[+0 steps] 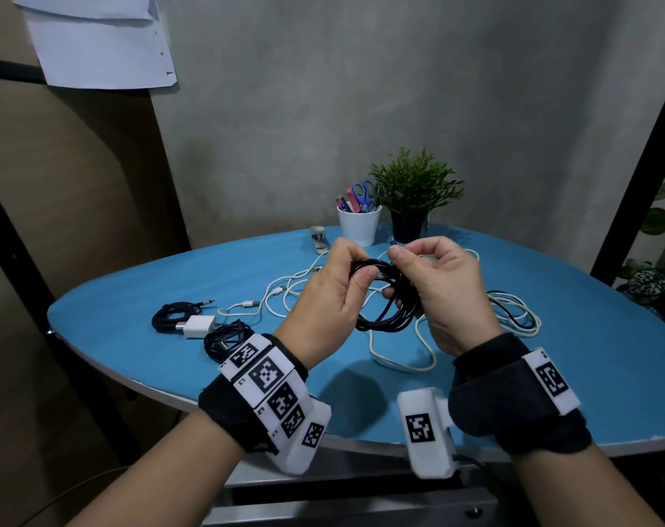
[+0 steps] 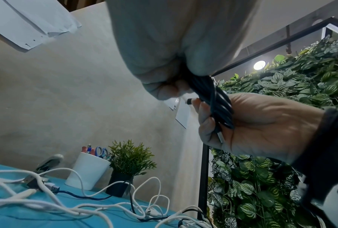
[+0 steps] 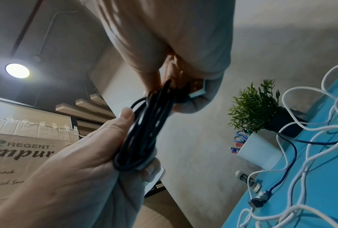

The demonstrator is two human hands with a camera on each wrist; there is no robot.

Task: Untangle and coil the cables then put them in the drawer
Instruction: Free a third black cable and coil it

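Mid-frame in the head view, held above the table (image 1: 133, 336): black coil (image 1: 384, 298), gripped from both sides. Left hand (image 1: 331, 294) curled round the coil's left side, thumb and fingers pinched on the strands. Right hand (image 1: 441, 294) curled round the right side, thumb and forefinger pinched at the top. Seen again close in the left wrist view, coil (image 2: 216, 100) bunched between the left hand (image 2: 164, 50) at top and the right hand (image 2: 261, 126) at right, a silvery plug end tucked against the right fingers. Same in the right wrist view: coil (image 3: 144, 134), right hand (image 3: 173, 46) above, left hand (image 3: 82, 177) lower left. Below the hands, loose white cables (image 1: 399, 359) sprawled and tangled. Lower left of the tabletop, two more black bundles (image 1: 171, 317) beside a white charger (image 1: 198, 325). Far edge: cup (image 1: 358, 226), plant (image 1: 414, 184), stapler (image 1: 319, 239).
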